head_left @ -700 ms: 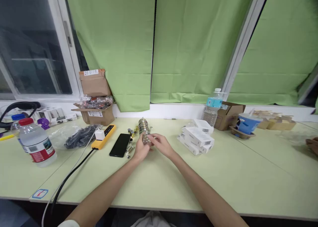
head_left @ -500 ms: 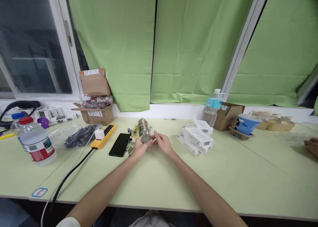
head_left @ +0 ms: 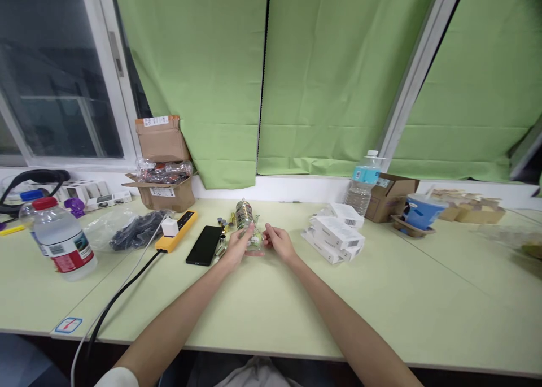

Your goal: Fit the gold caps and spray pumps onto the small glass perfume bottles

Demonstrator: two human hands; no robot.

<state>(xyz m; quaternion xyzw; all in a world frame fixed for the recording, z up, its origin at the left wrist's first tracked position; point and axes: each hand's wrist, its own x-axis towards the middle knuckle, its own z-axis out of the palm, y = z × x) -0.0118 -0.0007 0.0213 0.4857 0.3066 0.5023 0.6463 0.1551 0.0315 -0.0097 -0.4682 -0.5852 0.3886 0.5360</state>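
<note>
Both hands meet over the middle of the pale green surface, closed together on a small clear item with pale bits inside it; it is too small and blurred to say just what it is. The left hand curls around its left side with the fingers bent over the top, and the right hand pinches its right end, so each grip is shut on the same piece, held low, just above or on the surface; which of the two cannot be told. Just behind the hands stands a small clear jar filled with metal parts, and beside it to the left lie loose metal sleeves, some silver, some brass-coloured. A black phone lies flat just left of the left hand, and beyond it a yellow power strip carries a white plug, its dark cable running off the front edge. Further left are a clear bag of dark parts, an open cardboard box against the window sill, and a water bottle with a red cap. To the right of the hands sits a stack of white boxes, then a water bottle with a blue label, a small brown carton and a blue cup. Green blinds hang behind.
</note>
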